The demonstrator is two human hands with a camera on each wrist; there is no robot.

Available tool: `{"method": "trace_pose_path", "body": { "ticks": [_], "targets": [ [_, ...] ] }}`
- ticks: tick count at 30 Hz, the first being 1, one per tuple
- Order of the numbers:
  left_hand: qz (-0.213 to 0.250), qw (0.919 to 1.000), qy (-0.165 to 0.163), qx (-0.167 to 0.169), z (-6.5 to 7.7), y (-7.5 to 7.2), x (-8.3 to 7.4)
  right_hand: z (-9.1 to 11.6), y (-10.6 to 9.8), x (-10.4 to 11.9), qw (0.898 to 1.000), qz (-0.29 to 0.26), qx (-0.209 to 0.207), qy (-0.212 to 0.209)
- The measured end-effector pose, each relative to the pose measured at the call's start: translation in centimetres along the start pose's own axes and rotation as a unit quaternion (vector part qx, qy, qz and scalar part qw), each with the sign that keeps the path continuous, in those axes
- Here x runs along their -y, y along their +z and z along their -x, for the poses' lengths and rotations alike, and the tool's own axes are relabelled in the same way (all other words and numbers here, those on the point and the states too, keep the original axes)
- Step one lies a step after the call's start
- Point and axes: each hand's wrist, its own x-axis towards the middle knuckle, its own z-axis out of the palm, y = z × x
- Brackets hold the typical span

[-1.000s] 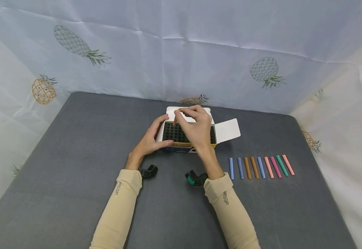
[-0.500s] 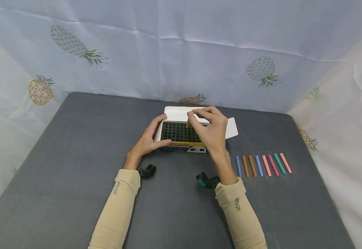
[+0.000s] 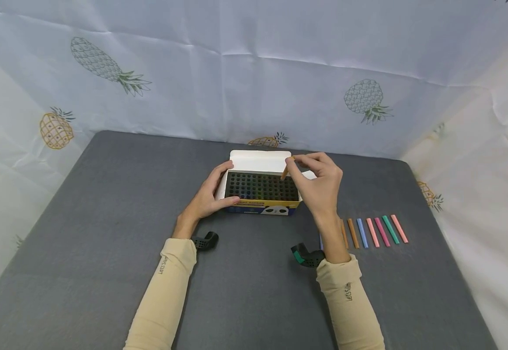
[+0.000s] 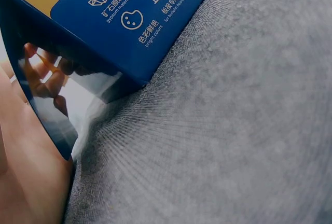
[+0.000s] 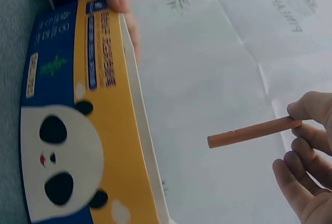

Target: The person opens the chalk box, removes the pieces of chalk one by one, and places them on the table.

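Note:
A blue and yellow chalk box [image 3: 254,207] with a panda on its front stands with its lid up, showing a black insert full of round holes. My left hand [image 3: 205,198] grips the box's left end, thumb at the front edge and fingers at the back. In the left wrist view, part of that hand [image 4: 26,167] is beside a glossy side flap. My right hand [image 3: 321,187] pinches the upper end of an orange-brown chalk stick [image 3: 285,171] between thumb and fingertips. The right wrist view shows this chalk [image 5: 249,133] tilted, its lower end free, apart from the box.
Right of the box, several chalk sticks lie in a row on the grey table, among them a blue one [image 3: 363,233], a green one [image 3: 391,230] and a pink one [image 3: 399,229]; my right forearm partly covers the row's left end. A pineapple-print cloth [image 3: 245,97] hangs behind.
My right hand has moved to the right over the box with the chalk stick, from the insert's left side to near its right side. The left hand stays on the box.

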Motion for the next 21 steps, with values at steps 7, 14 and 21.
{"method": "trace_pose_path", "body": {
  "ticks": [7,14,21],
  "targets": [
    [0.004,1.0000,-0.008,-0.003,0.1,0.1,0.0,-0.2,-1.7,-0.8,1.000,-0.008,-0.022,0.020],
    [0.005,1.0000,-0.002,-0.003,0.0,0.2,0.2,-0.2,-3.7,-1.3,0.999,0.006,-0.047,0.027],
    [0.000,1.0000,0.000,0.000,0.0,0.0,0.1,-0.2,-5.5,-1.3,0.997,0.001,-0.073,0.028]
  ]
}}
